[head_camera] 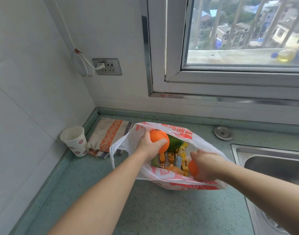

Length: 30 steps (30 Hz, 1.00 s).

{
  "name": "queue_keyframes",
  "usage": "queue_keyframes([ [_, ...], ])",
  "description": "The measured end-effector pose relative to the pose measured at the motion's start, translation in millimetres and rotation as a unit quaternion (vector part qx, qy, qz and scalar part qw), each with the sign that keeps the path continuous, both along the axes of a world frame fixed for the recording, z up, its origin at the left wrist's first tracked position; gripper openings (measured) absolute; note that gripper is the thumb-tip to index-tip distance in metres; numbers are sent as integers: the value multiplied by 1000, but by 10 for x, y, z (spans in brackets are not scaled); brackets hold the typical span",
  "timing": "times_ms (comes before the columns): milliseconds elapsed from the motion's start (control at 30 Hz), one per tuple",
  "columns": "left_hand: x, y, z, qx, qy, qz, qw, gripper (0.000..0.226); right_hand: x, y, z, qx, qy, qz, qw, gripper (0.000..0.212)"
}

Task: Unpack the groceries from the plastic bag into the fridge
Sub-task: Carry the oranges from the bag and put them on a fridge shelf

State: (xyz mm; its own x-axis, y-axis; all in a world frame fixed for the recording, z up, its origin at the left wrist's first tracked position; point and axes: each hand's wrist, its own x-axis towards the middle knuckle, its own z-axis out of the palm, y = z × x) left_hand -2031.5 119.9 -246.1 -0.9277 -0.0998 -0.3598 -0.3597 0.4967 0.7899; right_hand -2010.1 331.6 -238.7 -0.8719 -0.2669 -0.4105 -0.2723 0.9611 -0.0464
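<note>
Orange fruit [159, 140] fills the left hand's [149, 144] grip; right hand [207, 164] clasps another, half-hidden orange [192, 167].

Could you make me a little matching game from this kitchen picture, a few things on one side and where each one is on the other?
Things:
1. paper cup
2. folded towel
3. orange
4. sink

Places:
A. gripped by the left hand over the plastic bag
B. in the counter corner, against the left wall
C. at the right edge of the counter
D. between the cup and the bag

Pairs: 1-B, 2-D, 3-A, 4-C
</note>
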Motion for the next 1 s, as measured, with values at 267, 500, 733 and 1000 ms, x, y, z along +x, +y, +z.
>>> queue_keyframes([
  [267, 369, 141, 228, -73, 26, -62, 995, 74, 227, 231, 182, -188, 6, -69, 980, 52],
  [500, 623, 186, 723, -13, 84, -25, 996, 67, 329, 394, 827, -428, 51, -188, 882, 56],
  [733, 658, 467, 1349, 220, 140, 24, 965, 40, 674, 546, 1281, -566, 77, -346, 745, 45],
  [1000, 979, 999, 1240, 239, 118, -123, 956, 48, 1717, 1012, 1389, -369, 269, -400, 794, 58],
])
